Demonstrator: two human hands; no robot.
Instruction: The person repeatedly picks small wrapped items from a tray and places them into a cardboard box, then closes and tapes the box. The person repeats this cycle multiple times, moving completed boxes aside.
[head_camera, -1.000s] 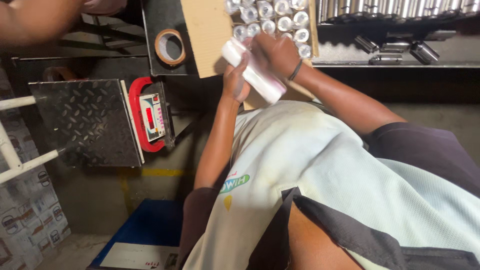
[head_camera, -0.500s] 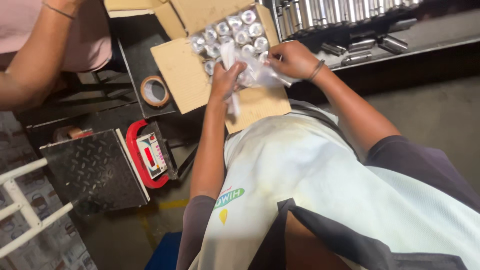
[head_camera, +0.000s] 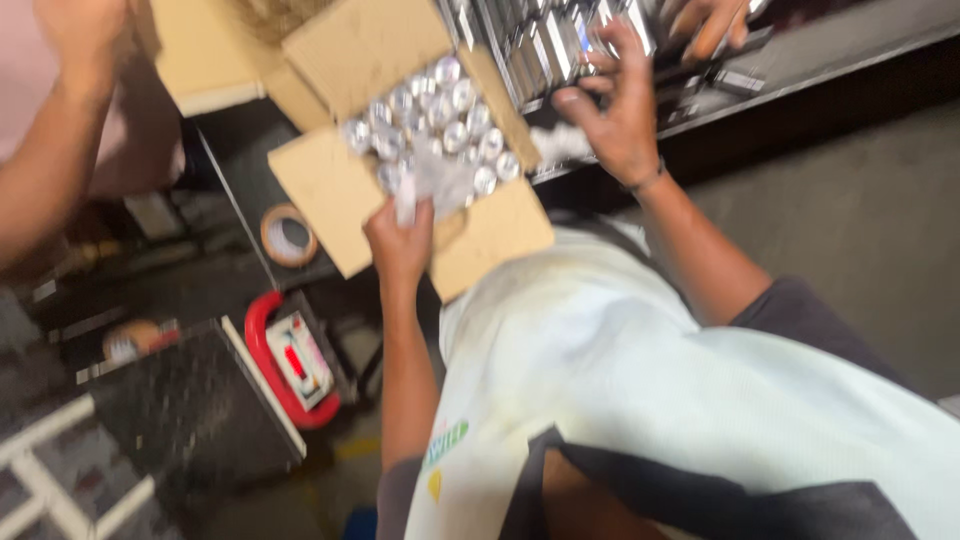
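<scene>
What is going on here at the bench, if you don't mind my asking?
A person is working over an open cardboard box packed with small silvery round-topped containers. Their left hand holds a crumpled clear plastic wrap at the box's near edge, while the right hand, open, reaches toward metal pieces on the shelf. A roll of tape lies beside the box, and another person's arm is at the left.

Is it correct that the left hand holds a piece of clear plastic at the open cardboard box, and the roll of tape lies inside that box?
Not quite. The head view shows the roll of tape lying outside the cardboard box, on the dark surface beside it. The left hand does hold clear plastic at the box.
</scene>
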